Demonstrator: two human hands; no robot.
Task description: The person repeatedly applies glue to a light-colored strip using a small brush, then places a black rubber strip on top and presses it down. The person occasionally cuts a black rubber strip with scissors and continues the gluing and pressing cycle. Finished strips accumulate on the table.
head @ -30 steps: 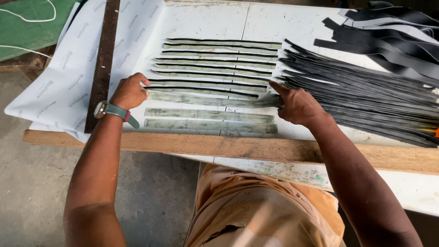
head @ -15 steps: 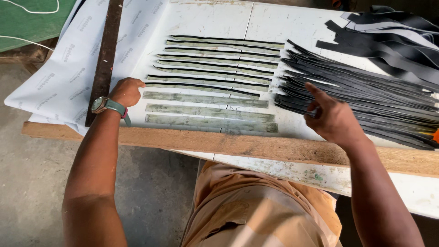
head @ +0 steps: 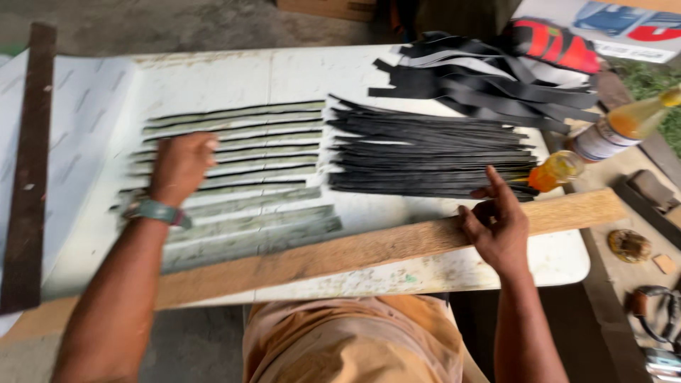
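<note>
Grey-green flat strips (head: 241, 177), thin and long, lie in parallel rows on the white tabletop (head: 213, 78). Left hand (head: 181, 167) rests on them, fingers loosely curled, gripping nothing. Right hand (head: 498, 225) open, palm on the rough wooden plank (head: 340, 255), beside the stacked black strips (head: 425, 152).

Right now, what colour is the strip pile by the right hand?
Black, seen in the head view: the strip pile lies just beyond the right hand.

Laid-out strips (head: 241, 152) left of strip pile (head: 425, 152), plank (head: 369, 248) in front.
</note>
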